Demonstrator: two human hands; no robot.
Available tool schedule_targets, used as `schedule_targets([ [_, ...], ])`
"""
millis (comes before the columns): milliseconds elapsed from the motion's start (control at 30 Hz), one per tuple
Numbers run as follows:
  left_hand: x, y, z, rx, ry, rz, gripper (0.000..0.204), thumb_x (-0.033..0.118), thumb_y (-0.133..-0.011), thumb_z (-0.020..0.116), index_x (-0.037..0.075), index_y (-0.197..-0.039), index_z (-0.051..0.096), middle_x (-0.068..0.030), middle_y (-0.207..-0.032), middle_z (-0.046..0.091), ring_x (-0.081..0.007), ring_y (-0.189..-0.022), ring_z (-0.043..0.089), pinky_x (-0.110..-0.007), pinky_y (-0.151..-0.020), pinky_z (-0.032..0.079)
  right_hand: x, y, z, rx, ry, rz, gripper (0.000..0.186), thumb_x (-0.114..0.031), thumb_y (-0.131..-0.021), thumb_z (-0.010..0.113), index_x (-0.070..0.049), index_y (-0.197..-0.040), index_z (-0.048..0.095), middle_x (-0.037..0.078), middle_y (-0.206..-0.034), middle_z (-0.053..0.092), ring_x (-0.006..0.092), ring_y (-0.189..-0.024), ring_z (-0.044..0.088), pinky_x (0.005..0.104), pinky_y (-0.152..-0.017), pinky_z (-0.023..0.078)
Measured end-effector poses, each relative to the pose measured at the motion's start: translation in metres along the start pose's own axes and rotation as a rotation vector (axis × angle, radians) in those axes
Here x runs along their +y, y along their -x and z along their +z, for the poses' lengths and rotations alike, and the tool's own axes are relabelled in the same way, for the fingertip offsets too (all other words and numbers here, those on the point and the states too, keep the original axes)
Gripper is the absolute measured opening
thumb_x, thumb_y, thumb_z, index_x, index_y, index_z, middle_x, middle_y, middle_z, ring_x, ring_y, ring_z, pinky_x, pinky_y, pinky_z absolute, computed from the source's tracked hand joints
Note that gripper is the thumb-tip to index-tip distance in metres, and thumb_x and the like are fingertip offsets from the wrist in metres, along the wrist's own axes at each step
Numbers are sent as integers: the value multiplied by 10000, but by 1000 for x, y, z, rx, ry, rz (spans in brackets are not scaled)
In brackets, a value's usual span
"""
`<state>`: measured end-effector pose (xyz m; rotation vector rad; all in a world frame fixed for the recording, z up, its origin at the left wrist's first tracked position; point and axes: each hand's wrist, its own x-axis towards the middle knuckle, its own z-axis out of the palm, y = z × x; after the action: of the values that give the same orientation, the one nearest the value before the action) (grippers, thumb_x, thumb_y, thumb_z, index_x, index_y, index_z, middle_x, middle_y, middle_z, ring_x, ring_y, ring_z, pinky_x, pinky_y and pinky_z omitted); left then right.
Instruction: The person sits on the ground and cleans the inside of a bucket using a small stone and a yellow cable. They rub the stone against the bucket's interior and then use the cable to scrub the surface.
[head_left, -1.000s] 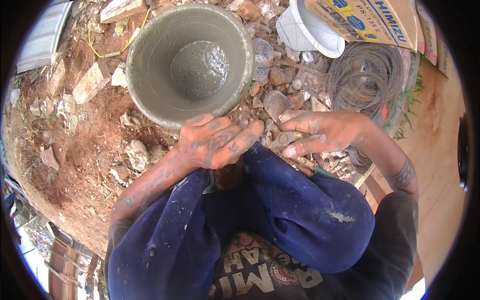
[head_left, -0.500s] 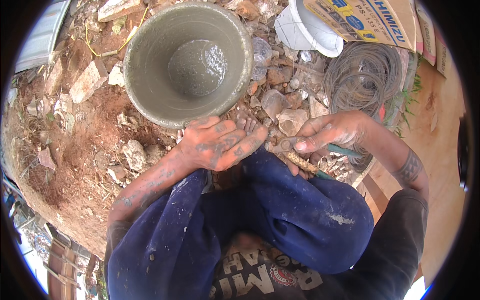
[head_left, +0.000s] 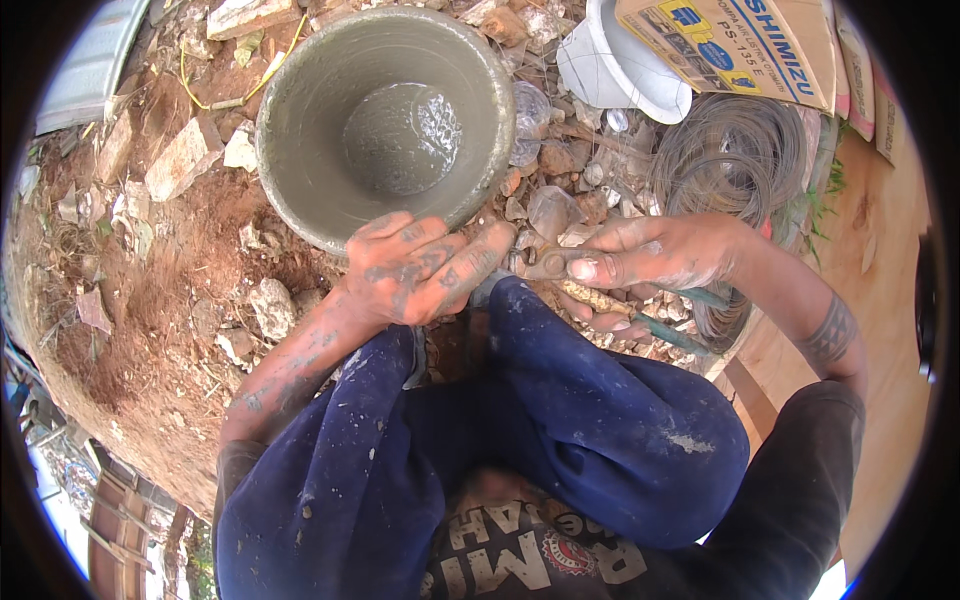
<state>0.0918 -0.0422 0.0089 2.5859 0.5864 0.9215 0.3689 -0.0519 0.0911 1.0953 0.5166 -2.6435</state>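
My right hand (head_left: pixel 660 255) grips worn pliers (head_left: pixel 590 298) with green handles, my thumb over the joint and the handles spreading toward the lower right. Their head lies beside the fingertips of my left hand (head_left: pixel 405 270), which is curled just below the rim of a grey plastic tub; what it holds is hidden. The tub (head_left: pixel 300 150) is coated with cement and has a shallow wet grey layer at its bottom. My knees in blue, stained trousers (head_left: pixel 630 420) are bent under both hands.
Rubble (head_left: pixel 180 160) and red soil surround the tub. At the upper right are a white bucket (head_left: pixel 585 70), a cardboard box (head_left: pixel 740 45) and a coil of wire (head_left: pixel 710 160). A plywood board (head_left: pixel 860 320) lies on the right, corrugated metal (head_left: pixel 85 65) at the upper left.
My right thumb has come down over the pliers, and their green handles now show more, spread apart. Both hands have moved slightly upward, the left also a little leftward.
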Motion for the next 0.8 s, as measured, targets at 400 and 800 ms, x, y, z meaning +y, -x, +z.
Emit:
schedule_targets([
  [400, 2, 6, 3, 53, -12, 24, 361, 91, -757, 710, 106, -1116, 742, 102, -616, 510, -40, -537, 473, -221, -468, 328, -4, 2, 2, 39, 208, 68, 640, -642, -1017, 450, -43, -1071, 666, 64, -846, 657, 184, -834, 672, 324, -698, 561],
  [800, 7, -2, -4, -42, 181, -224, 418, 60, -696, 756, 154, -1103, 749, 39, -592, 563, -136, -512, 580, -295, -488, 467, 0, 14, 10, 107, 403, 12, 545, -450, -1102, 374, -82, -1489, 482, 102, -1276, 676, 208, -1192, 609, 363, -1012, 505],
])
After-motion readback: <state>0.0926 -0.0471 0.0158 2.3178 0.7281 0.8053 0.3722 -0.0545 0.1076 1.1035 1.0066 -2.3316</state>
